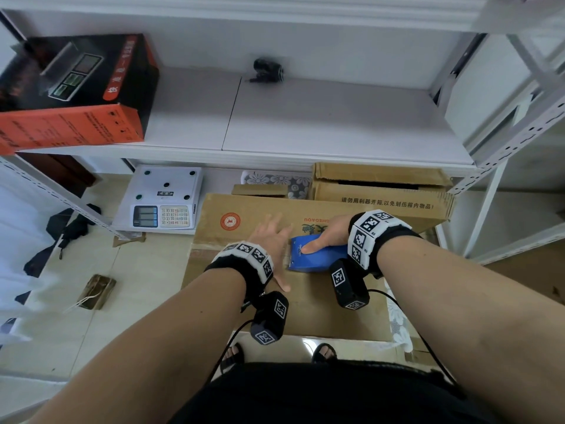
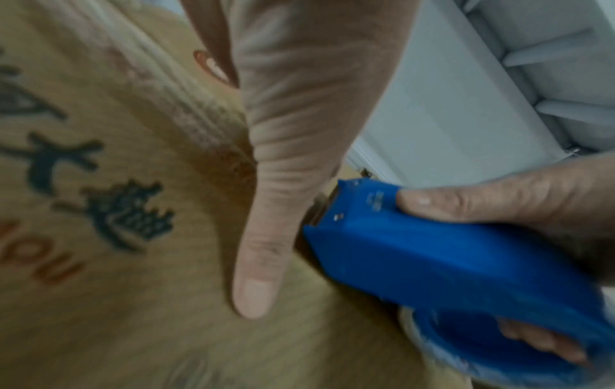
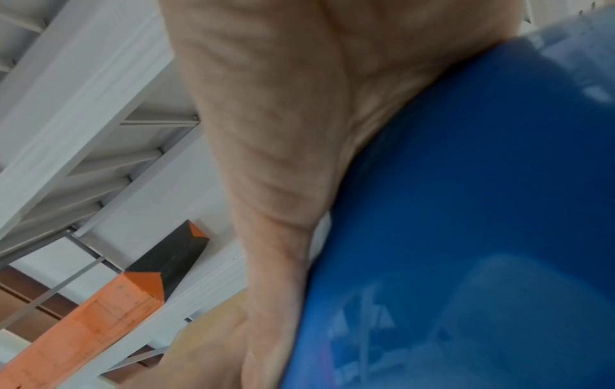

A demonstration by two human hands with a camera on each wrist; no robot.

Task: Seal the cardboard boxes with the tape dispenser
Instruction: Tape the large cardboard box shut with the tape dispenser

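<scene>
Blue tape dispenser (image 1: 315,255) sits on the closed cardboard box (image 1: 321,304) — flaps down.

A solid blue plastic tape dispenser (image 1: 318,255) is sitting on a tan cardboard box (image 1: 244,215) that is showing dark printed characters and a round red stamp (image 1: 230,221).

A packing or storage room: white metal shelving (image 1: 305,127), brown cardboard boxes (image 1: 379,185), a white electronic weighing scale (image 1: 165,200) on the tiled floor (image 1: 134,270).
</scene>
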